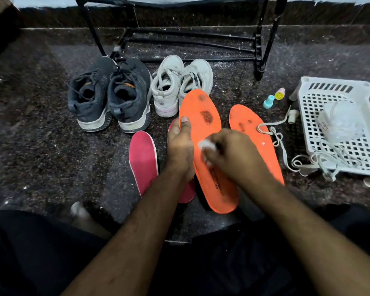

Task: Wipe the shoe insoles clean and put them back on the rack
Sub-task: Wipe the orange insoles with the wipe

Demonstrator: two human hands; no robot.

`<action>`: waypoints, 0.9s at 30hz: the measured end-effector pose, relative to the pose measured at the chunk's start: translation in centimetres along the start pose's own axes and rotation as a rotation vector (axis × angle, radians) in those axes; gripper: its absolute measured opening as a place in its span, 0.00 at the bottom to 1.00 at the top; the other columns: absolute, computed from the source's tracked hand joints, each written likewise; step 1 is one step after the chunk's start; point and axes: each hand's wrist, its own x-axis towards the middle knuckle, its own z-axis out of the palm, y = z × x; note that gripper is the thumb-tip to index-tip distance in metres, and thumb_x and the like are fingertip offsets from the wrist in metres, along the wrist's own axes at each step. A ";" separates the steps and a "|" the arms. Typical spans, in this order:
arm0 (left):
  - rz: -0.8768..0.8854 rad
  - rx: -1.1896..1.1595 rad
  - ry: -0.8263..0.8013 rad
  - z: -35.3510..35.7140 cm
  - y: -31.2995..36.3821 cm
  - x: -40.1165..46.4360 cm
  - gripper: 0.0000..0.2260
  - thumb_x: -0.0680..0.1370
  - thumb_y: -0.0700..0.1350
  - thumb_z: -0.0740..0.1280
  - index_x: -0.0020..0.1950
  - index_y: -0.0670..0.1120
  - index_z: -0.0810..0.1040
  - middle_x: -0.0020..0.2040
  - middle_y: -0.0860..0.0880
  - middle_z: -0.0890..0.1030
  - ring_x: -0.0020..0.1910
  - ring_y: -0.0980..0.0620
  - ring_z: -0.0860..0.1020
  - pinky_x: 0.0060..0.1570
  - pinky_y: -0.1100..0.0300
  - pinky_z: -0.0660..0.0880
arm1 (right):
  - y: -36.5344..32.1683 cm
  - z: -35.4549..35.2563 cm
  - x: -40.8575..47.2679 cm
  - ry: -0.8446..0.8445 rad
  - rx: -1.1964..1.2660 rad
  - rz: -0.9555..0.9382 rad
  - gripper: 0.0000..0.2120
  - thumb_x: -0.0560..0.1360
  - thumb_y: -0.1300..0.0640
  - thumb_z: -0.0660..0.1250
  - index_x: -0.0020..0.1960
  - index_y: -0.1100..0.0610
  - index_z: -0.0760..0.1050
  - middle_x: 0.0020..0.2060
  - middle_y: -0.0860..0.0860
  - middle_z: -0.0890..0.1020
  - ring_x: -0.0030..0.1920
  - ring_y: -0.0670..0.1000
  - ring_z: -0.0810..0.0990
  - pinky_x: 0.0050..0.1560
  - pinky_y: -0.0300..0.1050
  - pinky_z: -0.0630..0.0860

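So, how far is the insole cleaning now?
Nothing looks finished: the rack holds no insoles. In hand: the left hand grips one orange insole, still dark-stained, while the right hand rubs it with a white wipe. Left: the second orange insole, both pink insoles, then racking.
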 end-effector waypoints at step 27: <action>0.059 0.043 0.182 -0.9 0.7 1.1 0.11 0.85 0.50 0.58 0.50 0.47 0.76 0.47 0.43 0.84 0.44 0.45 0.82 0.52 0.40 0.81 | 0.9 -2.2 -0.8 -0.239 0.250 0.087 0.03 0.72 0.54 0.77 0.44 0.51 0.83 0.36 0.47 0.83 0.36 0.45 0.79 0.41 0.44 0.75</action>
